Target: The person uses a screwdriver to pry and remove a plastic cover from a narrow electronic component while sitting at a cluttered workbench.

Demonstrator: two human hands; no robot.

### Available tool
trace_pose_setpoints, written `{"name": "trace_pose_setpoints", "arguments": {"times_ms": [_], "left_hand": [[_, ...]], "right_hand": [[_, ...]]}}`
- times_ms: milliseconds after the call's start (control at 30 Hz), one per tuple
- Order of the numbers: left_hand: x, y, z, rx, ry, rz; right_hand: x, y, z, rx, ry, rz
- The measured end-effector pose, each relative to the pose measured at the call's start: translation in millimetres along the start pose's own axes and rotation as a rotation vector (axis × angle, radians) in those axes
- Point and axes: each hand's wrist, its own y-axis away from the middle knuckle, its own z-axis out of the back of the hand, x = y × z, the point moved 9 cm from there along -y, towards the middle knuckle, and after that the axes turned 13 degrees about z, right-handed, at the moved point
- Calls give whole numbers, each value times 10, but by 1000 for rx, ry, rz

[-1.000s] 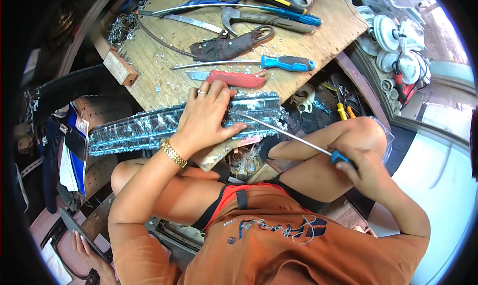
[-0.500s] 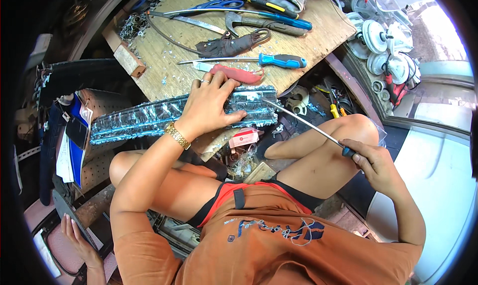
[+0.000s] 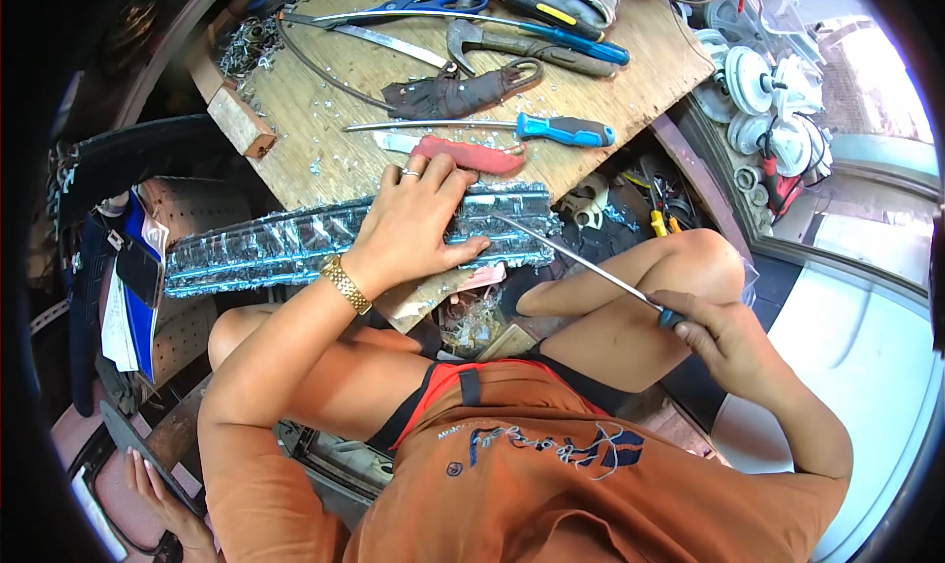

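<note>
A long, dark, shiny ribbed strip (image 3: pixel 285 243) with ragged, flaky edges lies across the near edge of the wooden worktop. My left hand (image 3: pixel 413 214) grips it from above, fingers over its far side and thumb spread along it. In my right hand (image 3: pixel 704 337) is a screwdriver (image 3: pixel 600 270) with a long metal shaft; the fist hides most of its dark blue handle. Its tip rests on or just over the strip, right of my left thumb. Just beyond my left fingertips lies a knife (image 3: pixel 472 154) with a red wrapped handle.
On the worktop (image 3: pixel 325 91) lie a blue-handled screwdriver (image 3: pixel 566 130), a hammer (image 3: pixel 536 49), blue scissors (image 3: pixel 443 0) and a dark cloth-wrapped tool (image 3: pixel 453 93). White round parts (image 3: pixel 748 79) pile up at right. Another person's hand (image 3: pixel 162 499) shows at lower left.
My right hand has moved left, and the screwdriver tip has slid left along the strip toward my left thumb. My left hand keeps its hold; the strip's right end sits slightly lower in view.
</note>
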Motion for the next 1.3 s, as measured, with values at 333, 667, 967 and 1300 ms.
{"name": "trace_pose_setpoints", "arguments": {"times_ms": [333,667,967,1300], "left_hand": [[23,8,23,-1,0,20],[-4,-11,4,17,33,-10],[16,11,13,-7,-3,2],[18,6,3,1,21,6]], "right_hand": [[-295,200,211,122,-140,-407],[-147,50,189,16,-53,-50],[-241,140,100,116,-175,-249],[-108,89,24,91,-190,-229]]}}
